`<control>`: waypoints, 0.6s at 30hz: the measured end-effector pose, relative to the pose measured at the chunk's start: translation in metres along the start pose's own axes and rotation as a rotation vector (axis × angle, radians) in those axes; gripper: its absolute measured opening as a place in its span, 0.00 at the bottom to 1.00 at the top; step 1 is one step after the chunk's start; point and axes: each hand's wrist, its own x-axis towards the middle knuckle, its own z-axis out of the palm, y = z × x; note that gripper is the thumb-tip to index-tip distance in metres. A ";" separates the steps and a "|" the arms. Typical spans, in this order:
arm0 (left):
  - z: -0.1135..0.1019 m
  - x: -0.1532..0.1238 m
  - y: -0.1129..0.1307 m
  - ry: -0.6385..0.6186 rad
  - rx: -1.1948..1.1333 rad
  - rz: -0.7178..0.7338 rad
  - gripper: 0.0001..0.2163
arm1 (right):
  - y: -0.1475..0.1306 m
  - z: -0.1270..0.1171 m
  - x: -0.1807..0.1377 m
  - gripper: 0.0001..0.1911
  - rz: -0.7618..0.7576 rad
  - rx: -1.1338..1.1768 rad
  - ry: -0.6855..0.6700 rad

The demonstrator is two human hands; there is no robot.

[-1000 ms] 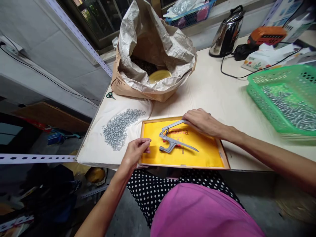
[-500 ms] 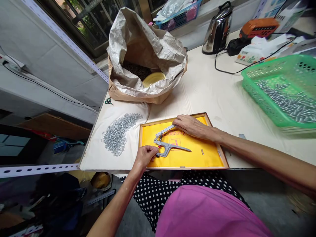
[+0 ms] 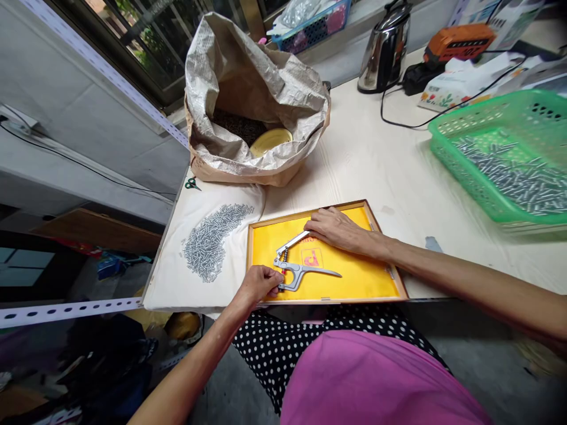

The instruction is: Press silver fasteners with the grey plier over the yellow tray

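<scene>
A grey metal hand press tool [image 3: 299, 267] lies in a wooden tray [image 3: 330, 298] lined with yellow cloth. My right hand [image 3: 335, 228] rests palm down on the tool's upper handle, fingers curled over it. At the tool's jaw end, my left hand [image 3: 260, 282] is closed in a pinch; what it holds is too small to see. A pile of small metal pins [image 3: 211, 239] lies on white cloth [image 3: 177, 283] just left of the tray.
A crumpled paper sack [image 3: 254, 100] with a yellow bowl [image 3: 270, 141] stands behind the tray. A green basket [image 3: 500, 153] of metal pins sits at right. A kettle [image 3: 383, 50], cords and boxes line the back. Small green scissors [image 3: 192, 183] lie left of the sack.
My left hand moved from beside the pin pile to the tool's jaw end. My right hand stayed on the upper handle, which has come down a little.
</scene>
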 end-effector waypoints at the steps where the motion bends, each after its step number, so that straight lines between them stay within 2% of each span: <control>1: 0.000 -0.001 -0.002 0.002 0.011 0.008 0.09 | -0.005 -0.002 -0.002 0.15 0.030 -0.006 -0.021; 4: 0.001 -0.002 -0.004 -0.008 0.028 0.004 0.08 | -0.022 -0.008 -0.011 0.17 0.103 -0.028 -0.057; 8: 0.001 -0.003 -0.001 -0.025 0.059 -0.010 0.07 | -0.041 -0.008 -0.030 0.49 0.077 -0.059 -0.115; 10: 0.001 -0.004 0.000 -0.026 0.083 -0.010 0.07 | -0.046 -0.006 -0.037 0.58 0.049 -0.088 -0.149; 13: 0.002 -0.006 0.001 -0.012 0.086 -0.024 0.07 | -0.051 -0.005 -0.043 0.59 0.042 -0.111 -0.179; 18: 0.004 -0.009 0.001 -0.014 0.048 -0.056 0.09 | -0.056 -0.010 -0.046 0.49 0.052 -0.086 -0.175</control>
